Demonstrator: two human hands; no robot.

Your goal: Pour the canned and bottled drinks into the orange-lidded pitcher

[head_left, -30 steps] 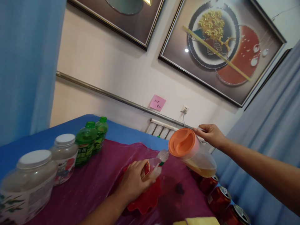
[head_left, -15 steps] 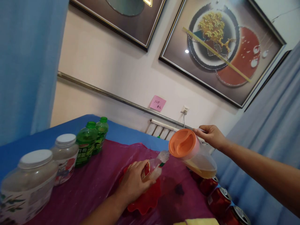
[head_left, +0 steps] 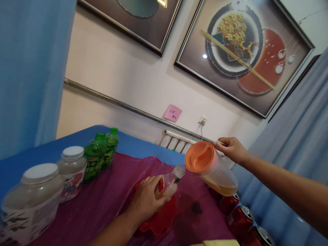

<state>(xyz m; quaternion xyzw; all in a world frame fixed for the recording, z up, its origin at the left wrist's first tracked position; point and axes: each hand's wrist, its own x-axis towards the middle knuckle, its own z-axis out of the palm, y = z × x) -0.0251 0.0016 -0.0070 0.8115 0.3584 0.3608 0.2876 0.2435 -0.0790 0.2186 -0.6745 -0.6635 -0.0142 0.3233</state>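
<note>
You held the clear bottle with a red label tilted above the scalloped red plastic dish, your left hand wrapped around its body; what it contained could not be told. Its mouth was right by the round orange lid of the translucent plastic pitcher, up and right of the dish. Your right hand was closed around the pitcher's handle, tipping it, and amber liquid lay along its lower side. Whether any was flowing could not be made out. Right of the dish stood red metal cans with silver tops. Left of it stood two clear, white-lidded jars, their contents unclear, and, farther back, two translucent green plastic bottles.
</note>
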